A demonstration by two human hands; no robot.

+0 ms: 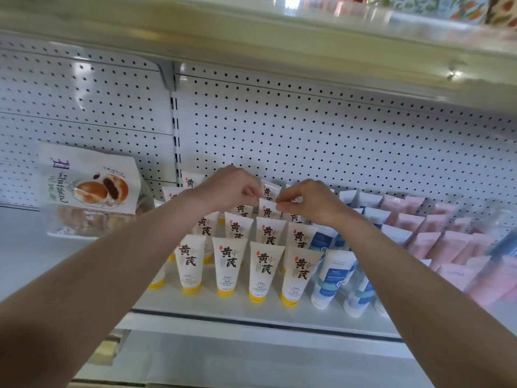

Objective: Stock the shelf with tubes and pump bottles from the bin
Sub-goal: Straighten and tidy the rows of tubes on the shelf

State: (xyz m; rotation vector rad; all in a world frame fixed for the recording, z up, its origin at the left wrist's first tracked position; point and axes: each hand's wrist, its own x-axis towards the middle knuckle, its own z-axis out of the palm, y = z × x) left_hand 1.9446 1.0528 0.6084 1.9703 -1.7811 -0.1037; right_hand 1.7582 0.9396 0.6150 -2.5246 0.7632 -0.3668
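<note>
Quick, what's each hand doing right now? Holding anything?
Left hand: pinches the top edge of a white tube.
Right hand: pinches the same tube's top edge.

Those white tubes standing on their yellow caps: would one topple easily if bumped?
Probably: each front tube stands tall on a narrow yellow cap, so a nudge would likely tip it against close neighbours. It looks like soft, light plastic; the left hand and right hand hold the back tube by mere fingertip pinches.
</note>
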